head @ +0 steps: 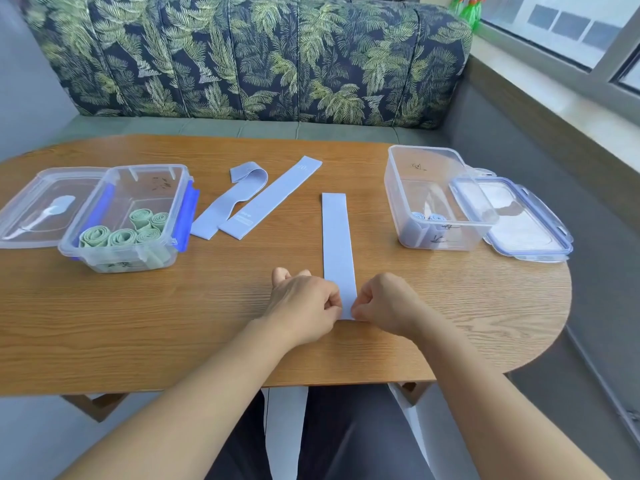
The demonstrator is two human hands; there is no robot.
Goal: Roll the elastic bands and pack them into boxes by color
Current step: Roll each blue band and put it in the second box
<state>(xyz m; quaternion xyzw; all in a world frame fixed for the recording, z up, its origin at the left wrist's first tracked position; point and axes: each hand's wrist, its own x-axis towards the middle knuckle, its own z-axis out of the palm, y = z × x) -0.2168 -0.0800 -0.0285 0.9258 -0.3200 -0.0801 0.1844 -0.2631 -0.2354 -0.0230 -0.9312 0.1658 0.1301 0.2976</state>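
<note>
From the head camera, a wooden table (138, 323) with rounded ends stands in front of a leaf-patterned sofa (242, 57). A window (571, 26) runs along the right.

A light-blue elastic band (337, 244) lies flat on the table near the middle. It runs straight from the near side toward the far side. The left hand (304, 303) and the right hand (384, 299) meet at its near end. Both hands have their fingers curled, and each pinches a corner of that end between thumb and fingertips, the left hand on the left edge and the right hand on the right edge. The rest of the band lies unrolled on the wood.

Further left and farther off, two more light-blue bands lie side by side at a slant. One is the folded band (239, 199), with its far end doubled over. The other is the straight band (273, 199), just to its right.

At the left stands a clear box (152, 181) with blue clips, open, holding several green rolls (121, 235) standing on end. Its clear lid (38, 209) lies on the table against the box's left side.

At the right stands a second clear box (426, 174), also open, with a few blue rolls (427, 220) at its near end. Its blue-edged lid (526, 220) leans against the box's right side.
</note>
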